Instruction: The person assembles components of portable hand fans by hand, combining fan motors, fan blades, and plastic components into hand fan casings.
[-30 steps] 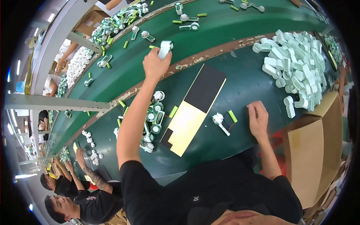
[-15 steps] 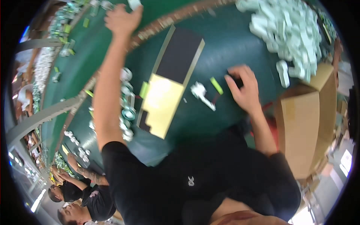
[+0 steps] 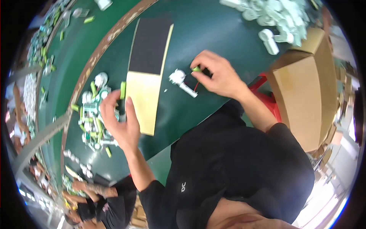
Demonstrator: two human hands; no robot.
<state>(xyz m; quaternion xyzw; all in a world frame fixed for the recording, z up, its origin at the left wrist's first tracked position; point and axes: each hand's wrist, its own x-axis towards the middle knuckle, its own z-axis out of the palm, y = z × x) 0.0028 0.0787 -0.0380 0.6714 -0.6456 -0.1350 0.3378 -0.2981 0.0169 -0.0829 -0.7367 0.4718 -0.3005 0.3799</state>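
My right hand point(image 3: 219, 74) pinches a small yellow-green battery point(image 3: 196, 69) between thumb and fingers. A thin red wire hangs below that battery, beside a white plastic part point(image 3: 178, 77) with a round head and narrow stem, which lies on the green table. My left hand point(image 3: 121, 124) has thumb and fingers apart and appears to hold nothing. It hovers between a long black-and-yellow board point(image 3: 143, 99) and a heap of white parts with green batteries point(image 3: 91, 122). Another yellow-green battery point(image 3: 122, 90) stands by the board's left edge, just beyond my left fingertips.
Pale plastic housings point(image 3: 280, 17) are piled at the far right. An open cardboard box point(image 3: 299, 99) stands at right beside a red stool point(image 3: 265, 95). A worn rail point(image 3: 103, 42) separates the table from a green belt point(image 3: 110, 19) carrying parts. Co-workers sit at lower left.
My left hand has come back from the belt, leaving the pale part it held, to beside the board. My right hand has moved left and closed on the battery. The view has shifted.
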